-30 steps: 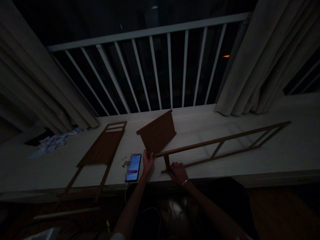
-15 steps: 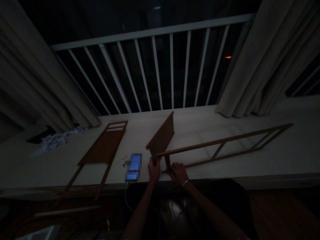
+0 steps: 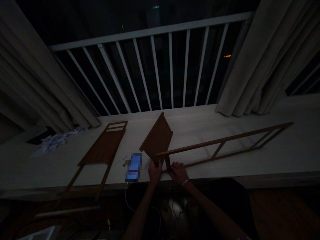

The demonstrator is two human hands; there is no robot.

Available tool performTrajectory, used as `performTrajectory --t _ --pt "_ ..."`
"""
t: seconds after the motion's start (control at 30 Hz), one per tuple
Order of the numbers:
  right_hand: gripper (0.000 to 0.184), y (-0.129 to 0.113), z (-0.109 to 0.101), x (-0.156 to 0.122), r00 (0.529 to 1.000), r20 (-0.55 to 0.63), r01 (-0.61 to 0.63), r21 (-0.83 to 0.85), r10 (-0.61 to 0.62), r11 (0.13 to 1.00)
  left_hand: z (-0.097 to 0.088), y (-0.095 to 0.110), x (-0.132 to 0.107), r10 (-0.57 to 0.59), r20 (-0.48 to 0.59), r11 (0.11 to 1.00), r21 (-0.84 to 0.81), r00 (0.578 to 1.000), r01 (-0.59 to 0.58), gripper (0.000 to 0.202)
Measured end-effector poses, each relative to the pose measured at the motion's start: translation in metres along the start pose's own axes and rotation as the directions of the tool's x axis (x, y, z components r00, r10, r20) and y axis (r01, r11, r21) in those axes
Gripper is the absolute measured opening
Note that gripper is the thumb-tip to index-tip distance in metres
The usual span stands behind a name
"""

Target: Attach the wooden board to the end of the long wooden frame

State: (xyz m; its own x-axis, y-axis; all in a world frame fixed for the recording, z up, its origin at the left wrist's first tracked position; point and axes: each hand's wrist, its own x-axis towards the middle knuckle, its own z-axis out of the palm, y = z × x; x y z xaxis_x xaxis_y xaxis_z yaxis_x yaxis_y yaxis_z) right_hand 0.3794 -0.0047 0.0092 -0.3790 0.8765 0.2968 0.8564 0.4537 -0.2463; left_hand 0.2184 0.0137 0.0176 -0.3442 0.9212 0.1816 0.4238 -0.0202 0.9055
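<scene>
The scene is dim. My left hand (image 3: 155, 171) grips the near corner of a small brown wooden panel (image 3: 158, 138), which stands tilted on edge on the pale ledge (image 3: 195, 128). Its lower corner meets the near end of a long, thin wooden ladder-like frame (image 3: 225, 145) lying flat and stretching to the right. My right hand (image 3: 178, 172), with a bracelet at the wrist, presses closed on that near end of the frame, by its short cross piece.
A lit phone (image 3: 133, 166) with a cable lies just left of my left hand. Another wooden panel with legs (image 3: 100, 151) lies further left, overhanging the ledge. Crumpled paper (image 3: 53, 141) sits at far left. White railing (image 3: 150, 66) and curtains (image 3: 262, 56) stand behind.
My left hand has shifted right along the panel's near corner and turned the panel from facing me to more edge-on and back a little, bringing it against the frame's end. The right hand stayed.
</scene>
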Motion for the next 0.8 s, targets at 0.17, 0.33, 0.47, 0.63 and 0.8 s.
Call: performTrajectory --t 0.17,0.33,0.47,0.63,0.8 --pt "0.026 -0.001 0.000 0.000 1.000 -0.006 0.002 0.007 -0.002 1.000 -0.002 0.002 -0.003 -0.006 -0.013 0.997 0.073 1.000 0.007 0.024" --pt "0.026 0.000 0.000 0.001 1.000 0.004 0.007 0.004 -0.007 1.000 -0.002 0.008 -0.004 0.035 -0.017 0.992 0.121 0.999 -0.033 0.036" --pt "0.026 0.000 0.000 0.001 1.000 0.006 0.007 0.006 -0.007 1.000 -0.003 0.010 -0.006 0.049 -0.025 0.988 0.150 0.998 -0.045 0.040" --pt "0.025 -0.001 -0.001 0.000 1.000 0.007 0.002 -0.002 -0.002 1.000 -0.007 0.014 -0.008 0.091 0.001 0.982 0.164 0.996 -0.090 0.034" --pt "0.021 -0.001 -0.001 0.000 1.000 0.029 0.008 -0.006 -0.008 1.000 -0.014 0.025 0.001 0.127 0.005 0.978 0.168 0.992 -0.126 0.030"
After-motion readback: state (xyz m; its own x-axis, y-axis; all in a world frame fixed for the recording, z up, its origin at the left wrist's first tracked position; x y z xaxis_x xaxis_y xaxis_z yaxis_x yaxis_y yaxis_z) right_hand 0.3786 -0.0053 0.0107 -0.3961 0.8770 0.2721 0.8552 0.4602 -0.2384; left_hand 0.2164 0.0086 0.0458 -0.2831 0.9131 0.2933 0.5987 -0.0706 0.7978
